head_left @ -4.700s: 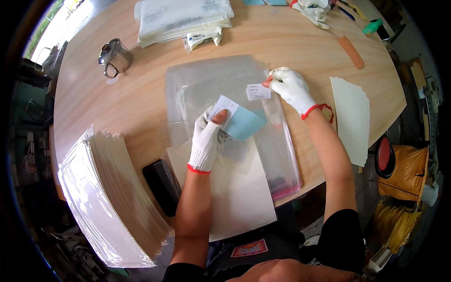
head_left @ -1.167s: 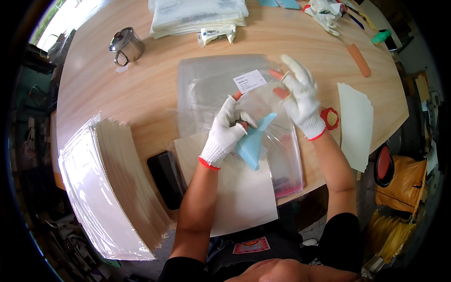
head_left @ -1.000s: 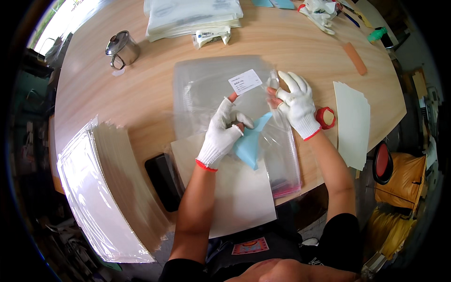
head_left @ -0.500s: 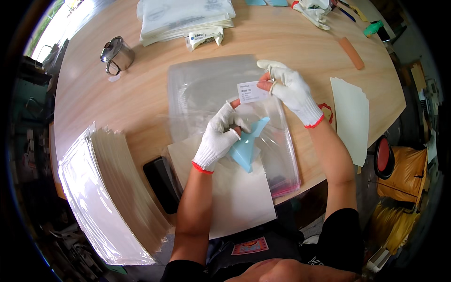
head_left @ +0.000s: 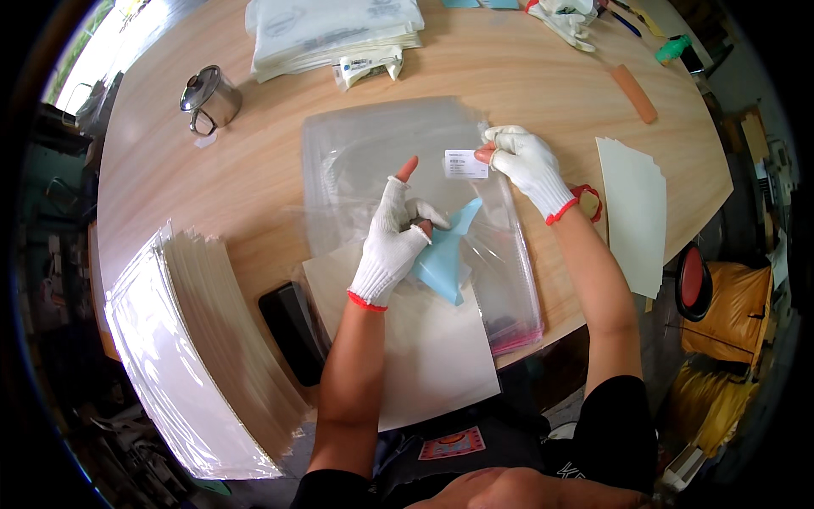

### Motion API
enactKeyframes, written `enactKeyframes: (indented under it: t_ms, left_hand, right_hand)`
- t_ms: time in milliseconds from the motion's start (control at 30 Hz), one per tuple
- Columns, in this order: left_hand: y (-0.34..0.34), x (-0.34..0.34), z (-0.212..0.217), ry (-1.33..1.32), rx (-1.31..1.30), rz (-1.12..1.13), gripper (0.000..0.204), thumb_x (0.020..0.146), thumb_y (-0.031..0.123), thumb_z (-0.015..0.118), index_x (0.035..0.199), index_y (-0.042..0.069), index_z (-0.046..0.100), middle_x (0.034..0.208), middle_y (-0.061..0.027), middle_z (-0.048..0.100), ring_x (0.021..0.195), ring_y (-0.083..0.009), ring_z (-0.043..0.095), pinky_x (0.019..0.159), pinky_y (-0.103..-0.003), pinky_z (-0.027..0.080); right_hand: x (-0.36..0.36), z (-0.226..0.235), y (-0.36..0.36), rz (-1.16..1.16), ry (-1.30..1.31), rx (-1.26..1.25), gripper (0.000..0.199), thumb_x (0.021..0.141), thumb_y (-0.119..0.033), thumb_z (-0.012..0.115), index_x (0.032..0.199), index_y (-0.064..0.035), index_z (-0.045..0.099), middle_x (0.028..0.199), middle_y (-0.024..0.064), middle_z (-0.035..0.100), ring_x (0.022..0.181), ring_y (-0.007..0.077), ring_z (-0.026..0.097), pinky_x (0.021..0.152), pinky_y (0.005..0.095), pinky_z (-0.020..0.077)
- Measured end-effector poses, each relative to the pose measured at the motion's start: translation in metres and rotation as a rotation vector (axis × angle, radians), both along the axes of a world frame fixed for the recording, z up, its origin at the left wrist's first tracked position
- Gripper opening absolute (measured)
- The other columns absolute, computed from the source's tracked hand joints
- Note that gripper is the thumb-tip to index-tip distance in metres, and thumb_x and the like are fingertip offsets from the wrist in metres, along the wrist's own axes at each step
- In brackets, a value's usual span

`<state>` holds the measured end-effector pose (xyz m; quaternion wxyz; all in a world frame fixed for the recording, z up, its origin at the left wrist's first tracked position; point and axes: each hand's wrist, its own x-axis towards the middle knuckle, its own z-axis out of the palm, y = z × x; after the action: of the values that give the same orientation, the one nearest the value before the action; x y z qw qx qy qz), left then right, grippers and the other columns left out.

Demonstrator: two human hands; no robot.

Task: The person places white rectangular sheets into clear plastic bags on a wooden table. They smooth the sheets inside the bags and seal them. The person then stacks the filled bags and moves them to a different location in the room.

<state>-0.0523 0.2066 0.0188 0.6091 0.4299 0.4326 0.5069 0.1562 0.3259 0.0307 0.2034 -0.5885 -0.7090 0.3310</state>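
My right hand (head_left: 526, 167), in a white glove with bare fingertips, pinches the right end of a small white printed label (head_left: 465, 165). The label hangs above a stack of clear plastic bags (head_left: 381, 140). My left hand (head_left: 390, 237), gloved the same way, grips a creased piece of light-blue paper (head_left: 443, 265) between thumb and curled fingers. Its index finger points up and away, off the label. Beneath the left hand lies a cream paper sheet (head_left: 432, 365), with clear film over its upper part.
Left of the arms are a black phone (head_left: 291, 335) and a thick pile of film-wrapped sheets (head_left: 182, 348). Farther back stand a steel mug (head_left: 214, 97) and stacked white packages (head_left: 335, 38). Cream sheets (head_left: 632, 220) and a tape roll (head_left: 588, 204) lie at the right.
My right hand has drawn the label slightly right, away from my left fingertip. My left index finger has lifted and straightened. The blue paper has shifted a little in my left hand.
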Motion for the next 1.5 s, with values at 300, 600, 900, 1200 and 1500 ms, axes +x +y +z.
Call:
enactKeyframes:
  t_ms: [300,600,900,1200,1500]
  left_hand:
    - [-0.001,0.0,0.004,-0.007,-0.019,0.004,0.082,0.07,-0.012,0.04,0.145,0.009,0.018,0.078,-0.0048,0.06,0.079,-0.0108,0.057,0.073,-0.022,0.043]
    - [-0.003,-0.004,0.001,-0.062,0.016,0.0,0.081,0.07,-0.011,0.044,0.145,0.007,0.019,0.081,-0.0047,0.059,0.085,-0.0135,0.058,0.084,-0.027,0.043]
    - [-0.007,0.005,0.012,-0.376,-0.035,0.128,0.064,0.086,0.008,0.056,0.142,0.005,0.024,0.085,-0.0054,0.059,0.071,-0.01,0.055,0.062,-0.024,0.044]
    - [-0.019,0.012,0.003,0.107,0.245,0.562,0.026,0.09,0.024,0.058,0.079,0.0,0.057,0.056,-0.0011,0.051,0.053,-0.0078,0.047,0.048,-0.021,0.032]
    - [-0.02,0.013,-0.004,0.165,0.469,0.881,0.021,0.092,0.018,0.051,0.104,0.001,0.055,0.093,-0.0044,0.06,0.075,-0.0077,0.046,0.065,-0.021,0.034]
  right_hand:
    - [-0.011,-0.015,-0.003,0.039,-0.236,0.352,0.032,0.071,-0.027,0.075,0.085,0.0001,0.066,0.109,0.0102,0.059,0.096,0.0207,0.057,0.082,0.033,0.0458]
    - [-0.023,0.024,-0.022,0.012,0.186,0.131,0.046,0.074,-0.032,0.072,0.112,-0.0125,0.056,0.093,0.0066,0.065,0.081,0.0265,0.062,0.071,0.0373,0.0485]
    - [0.063,0.068,-0.113,0.282,0.462,-0.463,0.008,0.077,-0.002,0.064,0.084,0.0006,0.062,0.07,0.0047,0.059,0.066,0.0118,0.055,0.061,0.0277,0.0443]
    - [0.253,-0.025,-0.295,0.095,-0.631,-0.532,0.021,0.079,-0.017,0.059,0.097,-0.0064,0.064,0.087,0.0136,0.065,0.082,0.0251,0.064,0.07,0.0337,0.0489]
    - [0.067,0.063,-0.21,0.482,-0.496,0.501,0.035,0.082,-0.023,0.057,0.116,-0.0147,0.058,0.063,0.0053,0.059,0.053,0.0281,0.058,0.051,0.0358,0.0459]
